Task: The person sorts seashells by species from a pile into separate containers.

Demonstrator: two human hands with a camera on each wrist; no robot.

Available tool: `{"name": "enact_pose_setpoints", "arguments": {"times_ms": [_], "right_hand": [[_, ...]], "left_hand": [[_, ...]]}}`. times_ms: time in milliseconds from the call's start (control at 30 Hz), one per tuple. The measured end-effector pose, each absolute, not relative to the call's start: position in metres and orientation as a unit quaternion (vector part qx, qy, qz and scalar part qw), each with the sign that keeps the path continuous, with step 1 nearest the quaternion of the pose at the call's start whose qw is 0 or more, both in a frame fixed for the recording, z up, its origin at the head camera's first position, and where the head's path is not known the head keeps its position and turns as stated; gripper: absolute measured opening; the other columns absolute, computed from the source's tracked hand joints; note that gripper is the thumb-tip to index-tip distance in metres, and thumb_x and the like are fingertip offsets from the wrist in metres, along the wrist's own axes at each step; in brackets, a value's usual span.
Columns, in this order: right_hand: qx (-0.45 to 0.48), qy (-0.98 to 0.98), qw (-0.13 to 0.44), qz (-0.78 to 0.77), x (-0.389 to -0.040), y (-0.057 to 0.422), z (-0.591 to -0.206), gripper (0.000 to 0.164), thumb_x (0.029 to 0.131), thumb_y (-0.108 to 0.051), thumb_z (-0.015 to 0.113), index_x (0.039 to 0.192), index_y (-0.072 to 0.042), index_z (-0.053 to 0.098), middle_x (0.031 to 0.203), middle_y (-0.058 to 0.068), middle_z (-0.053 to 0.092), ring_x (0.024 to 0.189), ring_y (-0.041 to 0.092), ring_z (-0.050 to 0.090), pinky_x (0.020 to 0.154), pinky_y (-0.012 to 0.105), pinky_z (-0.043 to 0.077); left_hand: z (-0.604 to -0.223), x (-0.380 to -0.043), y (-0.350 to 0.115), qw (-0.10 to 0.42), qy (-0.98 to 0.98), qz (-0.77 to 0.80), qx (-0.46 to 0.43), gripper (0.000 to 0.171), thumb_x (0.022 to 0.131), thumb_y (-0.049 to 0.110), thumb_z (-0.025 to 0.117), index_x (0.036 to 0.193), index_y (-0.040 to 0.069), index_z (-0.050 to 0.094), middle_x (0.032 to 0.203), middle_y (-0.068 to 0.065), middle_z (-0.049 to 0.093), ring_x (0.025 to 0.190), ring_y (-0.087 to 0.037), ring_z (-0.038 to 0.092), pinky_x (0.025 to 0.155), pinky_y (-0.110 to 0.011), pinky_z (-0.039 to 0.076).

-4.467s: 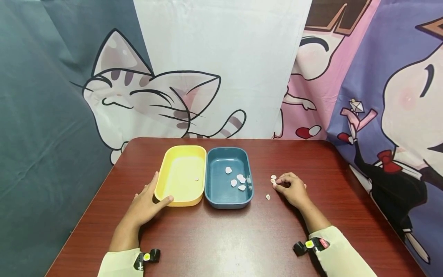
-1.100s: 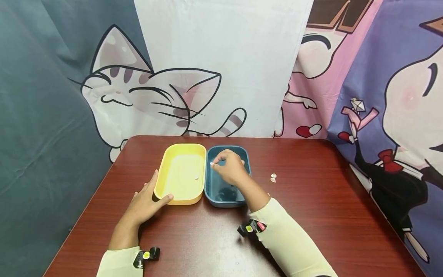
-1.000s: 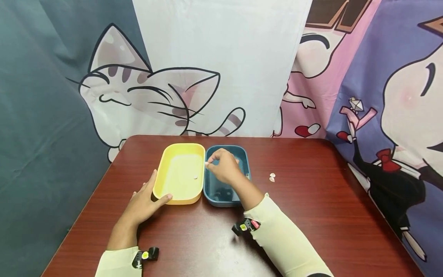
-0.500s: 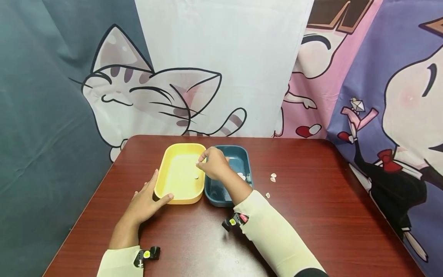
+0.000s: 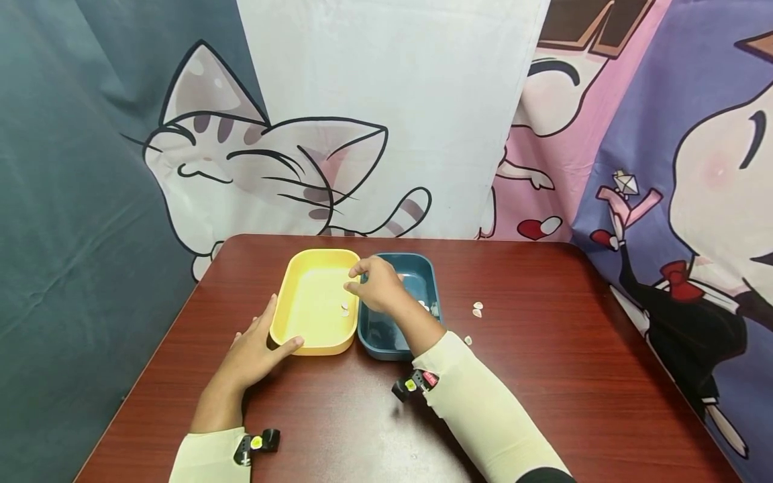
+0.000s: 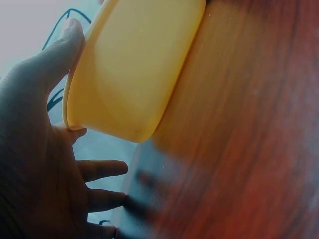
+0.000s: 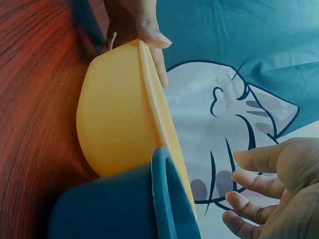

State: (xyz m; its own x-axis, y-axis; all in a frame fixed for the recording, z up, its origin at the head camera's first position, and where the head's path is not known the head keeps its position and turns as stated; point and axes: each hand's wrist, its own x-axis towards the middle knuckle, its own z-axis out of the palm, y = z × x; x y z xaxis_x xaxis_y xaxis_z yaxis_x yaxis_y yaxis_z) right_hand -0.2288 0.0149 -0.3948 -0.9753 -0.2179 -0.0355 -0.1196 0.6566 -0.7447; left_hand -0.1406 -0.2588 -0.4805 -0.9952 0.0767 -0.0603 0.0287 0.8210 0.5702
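My left hand (image 5: 249,357) rests at the near left corner of the yellow box (image 5: 320,350), thumb over its rim and fingers spread along the outside. In the left wrist view those fingers (image 6: 102,170) are straight and apart. My right hand (image 5: 377,287) hovers where the yellow and blue boxes meet, fingertips over the yellow one. The right wrist view shows its fingers (image 7: 259,184) parted, with nothing between them. Two small white shell-like pieces (image 5: 345,306) lie in the yellow box. More white pieces (image 5: 434,309) sit in the blue box (image 5: 382,347), partly hidden by my right wrist.
Two white pieces (image 5: 478,313) lie close together on the brown table (image 5: 543,335), right of the blue box. Another white piece (image 5: 468,341) lies nearer to me. A printed cloth (image 5: 398,67) with cartoon figures hangs behind the table.
My right hand has carried a white piece leftward from the table over the blue box and let it go into the yellow box, which now holds two. The left hand stays in place.
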Motion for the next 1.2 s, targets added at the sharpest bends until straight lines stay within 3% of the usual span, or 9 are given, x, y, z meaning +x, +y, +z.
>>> {"name": "enact_pose_setpoints", "arguments": {"times_ms": [333, 567, 933, 1200], "right_hand": [[-0.095, 0.905, 0.054, -0.41, -0.23, 0.03, -0.396, 0.022, 0.102, -0.025, 0.079, 0.119, -0.011, 0.078, 0.138, 0.008, 0.07, 0.138, 0.032, 0.063, 0.13, 0.082, 0.01], [-0.082, 0.908, 0.049, -0.407, -0.225, 0.047, -0.393, 0.019, 0.102, -0.027, 0.079, 0.118, -0.016, 0.078, 0.14, 0.007, 0.069, 0.139, 0.032, 0.062, 0.131, 0.075, 0.018], [-0.094, 0.914, 0.027, -0.394, -0.221, 0.081, -0.394, 0.028, 0.101, -0.025, 0.079, 0.124, -0.009, 0.077, 0.14, 0.011, 0.07, 0.139, 0.034, 0.061, 0.128, 0.083, 0.013], [-0.105, 0.918, 0.015, -0.381, -0.214, 0.105, -0.393, 0.027, 0.101, -0.025, 0.08, 0.124, -0.011, 0.078, 0.14, 0.01, 0.069, 0.135, 0.034, 0.061, 0.121, 0.079, 0.028]], "left_hand": [[-0.481, -0.14, -0.26, 0.033, 0.955, 0.295, 0.029, 0.116, 0.098, 0.069, 0.067, 0.178, 0.019, -0.001, 0.179, -0.029, 0.024, 0.162, -0.062, 0.026, 0.122, -0.089, 0.014], [-0.482, -0.141, -0.26, 0.03, 0.955, 0.294, 0.03, 0.115, 0.098, 0.069, 0.067, 0.178, 0.018, 0.002, 0.179, -0.029, 0.025, 0.162, -0.061, 0.026, 0.121, -0.09, 0.015], [-0.481, -0.139, -0.26, 0.035, 0.954, 0.297, 0.028, 0.115, 0.098, 0.07, 0.067, 0.178, 0.018, 0.001, 0.179, -0.028, 0.024, 0.162, -0.061, 0.025, 0.122, -0.09, 0.014], [-0.481, -0.14, -0.259, 0.04, 0.953, 0.299, 0.026, 0.116, 0.098, 0.071, 0.066, 0.178, 0.019, 0.001, 0.18, -0.028, 0.023, 0.162, -0.061, 0.024, 0.122, -0.089, 0.013]]}}
